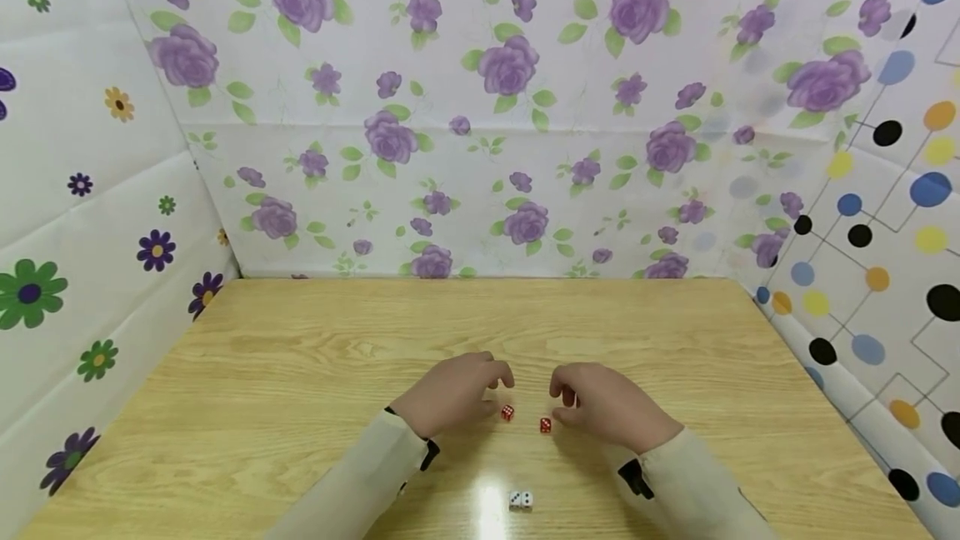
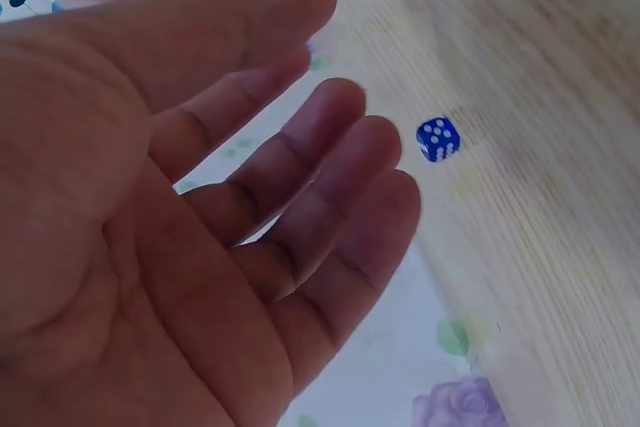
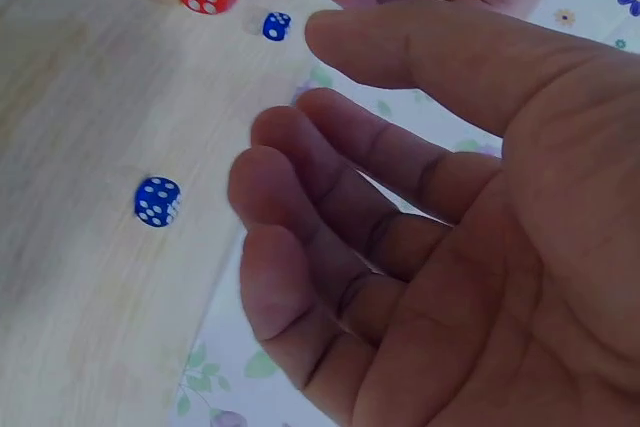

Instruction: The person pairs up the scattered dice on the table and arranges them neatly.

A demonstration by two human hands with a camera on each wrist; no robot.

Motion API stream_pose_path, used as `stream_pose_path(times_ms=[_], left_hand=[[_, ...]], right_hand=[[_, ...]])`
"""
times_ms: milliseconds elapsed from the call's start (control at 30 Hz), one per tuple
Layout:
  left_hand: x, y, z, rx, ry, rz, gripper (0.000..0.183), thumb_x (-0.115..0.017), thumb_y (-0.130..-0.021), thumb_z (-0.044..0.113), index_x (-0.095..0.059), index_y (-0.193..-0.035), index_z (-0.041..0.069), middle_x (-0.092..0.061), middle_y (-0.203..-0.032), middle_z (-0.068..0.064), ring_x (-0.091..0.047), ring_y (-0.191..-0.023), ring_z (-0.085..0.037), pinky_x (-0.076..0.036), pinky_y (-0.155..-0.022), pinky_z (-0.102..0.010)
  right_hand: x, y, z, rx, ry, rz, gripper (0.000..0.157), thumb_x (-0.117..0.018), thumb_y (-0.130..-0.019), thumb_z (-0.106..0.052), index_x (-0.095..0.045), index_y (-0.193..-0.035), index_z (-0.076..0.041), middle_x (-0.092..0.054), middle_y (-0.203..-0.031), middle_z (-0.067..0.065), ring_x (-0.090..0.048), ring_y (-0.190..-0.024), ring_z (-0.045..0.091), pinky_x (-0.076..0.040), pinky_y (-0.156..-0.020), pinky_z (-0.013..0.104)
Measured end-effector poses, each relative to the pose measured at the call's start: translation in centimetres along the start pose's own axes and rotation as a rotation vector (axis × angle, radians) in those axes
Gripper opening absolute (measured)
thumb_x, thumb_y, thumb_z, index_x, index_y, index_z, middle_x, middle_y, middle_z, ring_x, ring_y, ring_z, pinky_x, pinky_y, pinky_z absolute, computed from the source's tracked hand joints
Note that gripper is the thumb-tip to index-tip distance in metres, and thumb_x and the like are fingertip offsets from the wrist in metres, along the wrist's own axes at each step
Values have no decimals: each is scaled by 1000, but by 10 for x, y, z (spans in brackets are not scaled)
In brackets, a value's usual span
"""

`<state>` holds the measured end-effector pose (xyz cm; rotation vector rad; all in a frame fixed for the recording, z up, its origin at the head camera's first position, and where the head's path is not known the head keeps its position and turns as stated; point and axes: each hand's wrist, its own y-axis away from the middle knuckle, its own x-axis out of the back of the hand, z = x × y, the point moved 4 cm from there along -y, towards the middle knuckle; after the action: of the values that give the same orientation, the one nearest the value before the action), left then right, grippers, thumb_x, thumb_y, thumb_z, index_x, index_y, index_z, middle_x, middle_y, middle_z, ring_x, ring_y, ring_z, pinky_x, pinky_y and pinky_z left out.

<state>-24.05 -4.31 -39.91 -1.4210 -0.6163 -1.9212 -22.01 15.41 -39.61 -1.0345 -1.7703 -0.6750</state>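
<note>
Two red dice with white pips lie apart on the table between the hands; the left red die (image 1: 507,412) is close to my left hand (image 1: 453,397), the other red die (image 1: 545,425) close to my right hand (image 1: 611,408). Both hands hover with loosely bent fingers and hold nothing. Past the left fingertips, the left wrist view has a blue die (image 2: 438,139). Another blue die (image 3: 158,202) lies beyond the right fingertips in the right wrist view. No blue die shows in the head view.
Nearer the body, a white die (image 1: 515,501) and a second white die (image 1: 527,501) sit side by side, touching. The wooden table (image 1: 337,315) meets a flowered cloth wall (image 1: 450,190) at the back, with patterned cloth on both sides.
</note>
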Motion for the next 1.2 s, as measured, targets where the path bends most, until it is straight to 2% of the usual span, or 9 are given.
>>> stream_pose_path(times_ms=[200,333,533,767,967,1100,1200], left_hand=[[-5,-7,-3,30,31,-37,17,-73,-98,20,-75,-115,15,-69,-100,1,-59,-81,-6,-53,-76,-27],[-9,-8,-6,39,74,-49,14,-71,-100,19,-75,-112,17,-67,-93,6,-56,-76,-6,-52,-75,-27],[-13,-7,-8,41,105,-64,15,-72,-97,12,-75,-110,19,-70,-95,8,-56,-74,-6,-51,-75,-26],[-15,-7,-7,23,83,-68,15,-75,-95,14,-77,-108,20,-71,-99,8,-57,-77,-3,-53,-79,-26],[-16,-9,-5,5,65,-62,5,-78,-93,18,-76,-94,22,-67,-88,11,-58,-78,-2,-52,-76,-25],[-17,-9,-4,2,47,-63,7,-79,-93,20,-75,-88,22,-62,-82,15,-55,-75,-2,-50,-74,-24],[-17,-10,-3,-5,37,-64,9,-78,-94,17,-76,-86,21,-64,-82,15,-55,-74,-1,-50,-74,-22]], right_hand=[[-5,-4,3,4,4,-50,11,-78,-91,-10,-71,-99,-12,-62,-82,-8,-55,-72,9,-49,-67,33],[-12,-6,3,-17,8,-82,10,-76,-91,-7,-71,-96,-14,-62,-82,-7,-51,-71,11,-45,-66,33],[-20,-6,1,-11,-7,-131,11,-79,-90,-15,-69,-91,-20,-60,-79,-12,-52,-69,8,-46,-67,32],[-21,-6,-2,39,-3,-110,15,-79,-90,-10,-69,-86,-20,-60,-78,-14,-50,-68,6,-44,-64,29],[-20,-6,-3,50,-20,-106,14,-80,-89,-10,-70,-84,-19,-62,-79,-13,-52,-68,4,-47,-65,29],[-21,-6,-2,58,-31,-101,16,-80,-89,-10,-69,-83,-19,-62,-77,-13,-52,-67,3,-47,-64,28],[-22,-7,-2,66,-35,-95,17,-81,-89,-9,-69,-81,-19,-62,-77,-13,-51,-67,3,-46,-64,28]])
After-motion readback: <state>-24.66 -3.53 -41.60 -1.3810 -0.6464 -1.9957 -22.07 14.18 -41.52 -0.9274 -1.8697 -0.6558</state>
